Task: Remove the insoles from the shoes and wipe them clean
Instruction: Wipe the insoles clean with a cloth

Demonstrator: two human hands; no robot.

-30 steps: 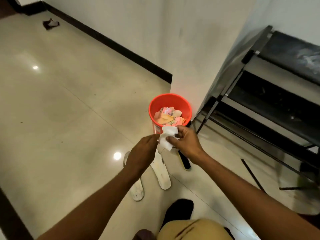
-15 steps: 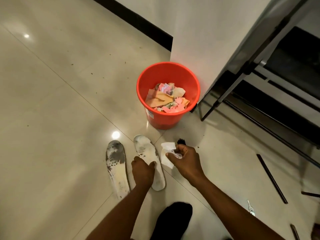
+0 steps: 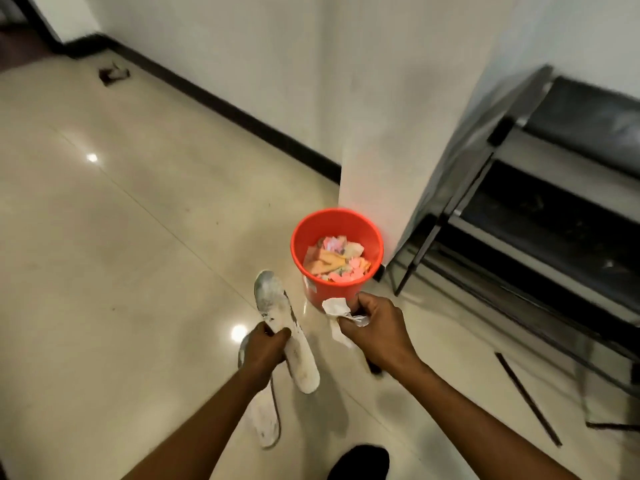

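Note:
My left hand (image 3: pixel 265 348) grips a dirty white insole (image 3: pixel 282 323) at its middle and holds it lifted off the floor, toe end pointing away from me. A second white insole (image 3: pixel 265 417) lies on the tiled floor beneath my left forearm, partly hidden. My right hand (image 3: pixel 372 329) pinches a crumpled white wipe (image 3: pixel 337 308) just right of the lifted insole, near the bucket's front.
A red bucket (image 3: pixel 311 237) holding coloured paper scraps stands against a white pillar (image 3: pixel 408 133). A black metal shoe rack (image 3: pixel 540 216) is on the right. My dark-socked foot (image 3: pixel 360 460) is at the bottom. A small dark object (image 3: pixel 112 75) lies far left by the wall.
My left hand has taken hold of one insole and lifted it off the floor. My view has risen and pulled back from the bucket. My right hand keeps hold of the wipe.

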